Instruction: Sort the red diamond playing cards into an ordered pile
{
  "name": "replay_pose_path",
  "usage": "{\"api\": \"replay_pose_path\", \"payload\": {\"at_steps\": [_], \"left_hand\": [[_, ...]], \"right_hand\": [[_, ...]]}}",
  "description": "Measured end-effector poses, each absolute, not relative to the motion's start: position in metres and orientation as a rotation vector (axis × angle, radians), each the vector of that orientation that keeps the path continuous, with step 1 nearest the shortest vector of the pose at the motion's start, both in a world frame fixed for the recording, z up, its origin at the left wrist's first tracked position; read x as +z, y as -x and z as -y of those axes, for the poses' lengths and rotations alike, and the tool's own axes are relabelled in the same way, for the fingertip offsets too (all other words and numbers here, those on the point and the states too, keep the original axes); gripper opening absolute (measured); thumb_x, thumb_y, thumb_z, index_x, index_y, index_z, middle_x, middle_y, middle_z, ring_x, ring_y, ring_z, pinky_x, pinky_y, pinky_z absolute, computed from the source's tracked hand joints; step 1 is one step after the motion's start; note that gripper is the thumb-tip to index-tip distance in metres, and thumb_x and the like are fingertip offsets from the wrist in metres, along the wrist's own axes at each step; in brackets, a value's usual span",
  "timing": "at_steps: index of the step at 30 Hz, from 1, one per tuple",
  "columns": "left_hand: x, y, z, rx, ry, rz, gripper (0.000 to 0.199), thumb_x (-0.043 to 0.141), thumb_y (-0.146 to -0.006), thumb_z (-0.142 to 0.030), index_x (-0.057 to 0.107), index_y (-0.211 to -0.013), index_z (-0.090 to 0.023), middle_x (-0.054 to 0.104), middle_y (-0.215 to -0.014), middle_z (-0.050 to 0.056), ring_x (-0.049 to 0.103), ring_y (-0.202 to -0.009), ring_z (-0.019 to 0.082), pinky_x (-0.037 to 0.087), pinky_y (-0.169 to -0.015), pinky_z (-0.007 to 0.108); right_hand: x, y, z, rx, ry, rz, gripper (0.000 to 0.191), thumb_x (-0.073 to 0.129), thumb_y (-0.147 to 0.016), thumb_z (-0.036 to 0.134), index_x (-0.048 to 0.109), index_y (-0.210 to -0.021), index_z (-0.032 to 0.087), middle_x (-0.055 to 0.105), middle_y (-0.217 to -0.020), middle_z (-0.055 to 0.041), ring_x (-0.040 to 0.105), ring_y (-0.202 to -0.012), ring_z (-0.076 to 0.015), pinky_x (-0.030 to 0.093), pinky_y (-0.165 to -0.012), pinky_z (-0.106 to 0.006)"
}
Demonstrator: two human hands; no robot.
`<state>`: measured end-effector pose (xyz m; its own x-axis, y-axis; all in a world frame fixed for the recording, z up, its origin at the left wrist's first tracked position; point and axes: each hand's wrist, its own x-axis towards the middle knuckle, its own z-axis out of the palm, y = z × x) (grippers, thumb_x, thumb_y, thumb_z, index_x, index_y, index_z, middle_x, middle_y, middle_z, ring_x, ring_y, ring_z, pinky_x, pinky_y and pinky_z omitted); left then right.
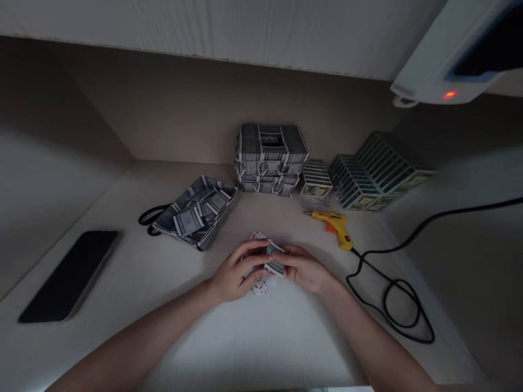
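Near the middle of the table, my left hand [241, 269] and my right hand [304, 267] meet around a small patterned playing-card piece [275, 258]. Fingers of both hands press on it, and the piece looks slightly bent. Playing cards with red marks [260, 286] show beneath my left hand, partly hidden by its fingers. Up and to the left lies an open tray made of patterned cards [208, 239], holding several loose folded card pieces [188, 221]. A yellow glue gun [335, 224] rests to the right, beyond my right hand.
Behind stands a stacked box-like structure of patterned cards [269, 158]. Several card-box stacks [386, 169] are at the back right. A black phone [69, 277] lies left, a black cable [402, 325] coils right. A white device [433, 71] with a red light hangs upper right.
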<state>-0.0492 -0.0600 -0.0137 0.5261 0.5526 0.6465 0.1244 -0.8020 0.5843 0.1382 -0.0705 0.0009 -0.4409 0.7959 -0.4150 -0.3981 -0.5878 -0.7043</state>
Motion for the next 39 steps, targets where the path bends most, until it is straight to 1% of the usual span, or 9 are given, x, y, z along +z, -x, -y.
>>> {"api": "replay_pose_path", "payload": {"at_steps": [3, 8, 13, 17, 20, 24, 30, 35, 39], "left_hand": [[-0.014, 0.05, 0.061, 1.234, -2.298, -0.594, 0.036, 0.057, -0.076, -0.014, 0.049, -0.111, -0.019, 0.048, -0.115, 0.011, 0.047, -0.109, 0.02, 0.044, -0.09, 0.038], [-0.015, 0.05, 0.06, 1.217, -2.306, -0.588, 0.034, 0.062, -0.072, -0.015, 0.051, -0.105, -0.018, 0.048, -0.115, 0.011, 0.047, -0.109, 0.02, 0.044, -0.091, 0.037], [-0.014, 0.049, 0.056, 1.242, -2.195, -0.609, 0.037, 0.063, -0.071, -0.016, 0.05, -0.105, -0.019, 0.048, -0.114, 0.01, 0.047, -0.109, 0.021, 0.041, -0.092, 0.04], [-0.015, 0.047, 0.054, 1.284, -2.022, -0.703, 0.044, 0.06, -0.073, -0.014, 0.045, -0.113, -0.02, 0.05, -0.111, 0.01, 0.048, -0.108, 0.02, 0.044, -0.088, 0.039], [-0.016, 0.046, 0.053, 1.206, -2.007, -0.743, 0.046, 0.061, -0.072, -0.015, 0.045, -0.115, -0.02, 0.052, -0.111, 0.01, 0.049, -0.107, 0.02, 0.044, -0.088, 0.039], [-0.017, 0.048, 0.053, 1.162, -2.105, -0.681, 0.047, 0.063, -0.071, -0.017, 0.048, -0.115, -0.022, 0.053, -0.115, 0.01, 0.049, -0.108, 0.021, 0.042, -0.091, 0.041], [-0.021, 0.05, 0.051, 1.155, -2.198, -0.628, 0.054, 0.062, -0.073, -0.02, 0.044, -0.123, -0.027, 0.051, -0.119, 0.009, 0.049, -0.108, 0.021, 0.043, -0.09, 0.038], [-0.019, 0.05, 0.052, 1.1, -2.206, -0.682, 0.061, 0.061, -0.072, -0.021, 0.037, -0.128, -0.029, 0.047, -0.119, 0.009, 0.046, -0.11, 0.022, 0.041, -0.092, 0.04], [-0.016, 0.049, 0.053, 1.066, -2.202, -0.698, 0.056, 0.062, -0.071, -0.019, 0.043, -0.123, -0.028, 0.046, -0.117, 0.008, 0.046, -0.109, 0.022, 0.041, -0.092, 0.039]], "right_hand": [[0.002, -0.137, 0.071, 2.009, 1.02, 0.65, 0.021, 0.074, -0.06, 0.021, 0.062, -0.075, 0.012, 0.063, -0.069, -0.0006, 0.057, -0.06, -0.01, 0.042, -0.058, -0.021], [0.0, -0.135, 0.072, 1.847, 1.102, 0.682, 0.03, 0.078, -0.051, 0.023, 0.052, -0.063, 0.015, 0.059, -0.063, 0.0019, 0.054, -0.058, -0.0103, 0.041, -0.055, -0.022], [-0.004, -0.132, 0.072, 1.442, 1.278, 0.962, 0.035, 0.076, -0.052, 0.028, 0.043, -0.056, 0.017, 0.046, -0.049, 0.0081, 0.043, -0.047, -0.007, 0.032, -0.046, -0.019], [-0.001, -0.128, 0.075, 1.208, 1.161, 1.121, 0.03, 0.072, -0.059, 0.024, 0.042, -0.057, 0.019, 0.064, -0.077, -0.0004, 0.058, -0.071, -0.0153, 0.044, -0.063, -0.027], [0.001, -0.129, 0.078, 1.074, 1.111, 1.205, 0.026, 0.07, -0.063, 0.022, 0.044, -0.059, 0.019, 0.065, -0.094, -0.0065, 0.06, -0.087, -0.0203, 0.045, -0.074, -0.034], [0.001, -0.136, 0.079, 1.009, 1.058, 1.353, 0.017, 0.066, -0.067, 0.018, 0.05, -0.063, 0.019, 0.064, -0.101, -0.0091, 0.059, -0.095, -0.0213, 0.044, -0.082, -0.037], [0.004, -0.144, 0.077, 1.11, 0.93, 1.434, 0.008, 0.064, -0.069, 0.014, 0.059, -0.068, 0.02, 0.065, -0.103, -0.0062, 0.059, -0.097, -0.0201, 0.045, -0.083, -0.037], [0.005, -0.142, 0.078, 1.143, 0.907, 1.472, 0.008, 0.061, -0.072, 0.013, 0.06, -0.074, 0.021, 0.064, -0.104, -0.0051, 0.058, -0.099, -0.0186, 0.044, -0.086, -0.037], [0.004, -0.138, 0.08, 1.14, 0.897, 1.465, 0.014, 0.061, -0.073, 0.013, 0.058, -0.082, 0.022, 0.061, -0.108, -0.0047, 0.054, -0.104, -0.0183, 0.041, -0.091, -0.037]]}}
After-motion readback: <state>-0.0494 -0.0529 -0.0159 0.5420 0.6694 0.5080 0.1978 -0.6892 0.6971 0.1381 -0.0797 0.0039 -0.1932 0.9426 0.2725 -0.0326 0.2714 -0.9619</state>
